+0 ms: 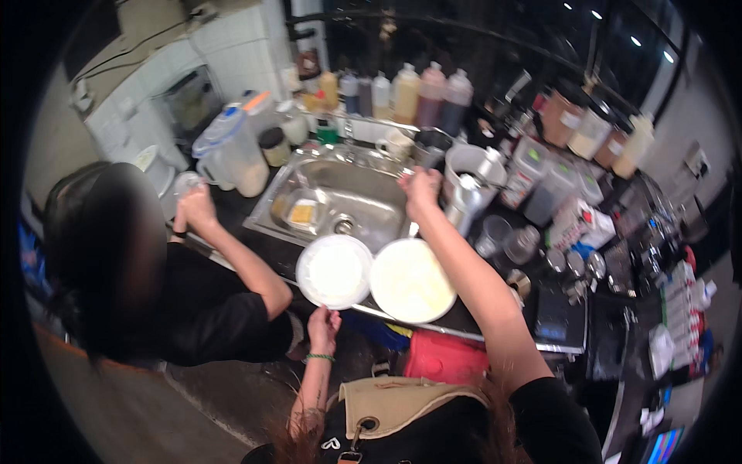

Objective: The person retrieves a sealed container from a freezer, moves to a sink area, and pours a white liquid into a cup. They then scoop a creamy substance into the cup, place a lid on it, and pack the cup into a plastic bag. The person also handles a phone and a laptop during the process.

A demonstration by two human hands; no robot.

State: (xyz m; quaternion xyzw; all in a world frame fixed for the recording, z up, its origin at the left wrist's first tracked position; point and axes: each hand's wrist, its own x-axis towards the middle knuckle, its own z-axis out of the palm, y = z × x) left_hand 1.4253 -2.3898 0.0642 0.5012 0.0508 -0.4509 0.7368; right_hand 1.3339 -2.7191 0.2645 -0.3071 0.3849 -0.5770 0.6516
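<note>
My left hand (324, 329), with a green bracelet at the wrist, is at the near rim of a round white plastic lid (334, 271), its fingers closed on the edge. Right beside that lid stands a wide white tub (413, 281) with pale, creamy-looking contents. My right hand (423, 188) is stretched past the tub to the right edge of the steel sink (371, 180), fingers curled. Blur hides whether anything is inside those fingers. A clear plastic container with a yellow sponge (302, 214) lies in the sink.
At left, a co-worker's hand (197, 203) holds a clear object near a plastic pitcher (237, 151). Squeeze bottles (432, 93) line the back. A grey bucket with utensils (475, 165) and clear cups (493, 235) stand right. Below the counter is a red bin (446, 356).
</note>
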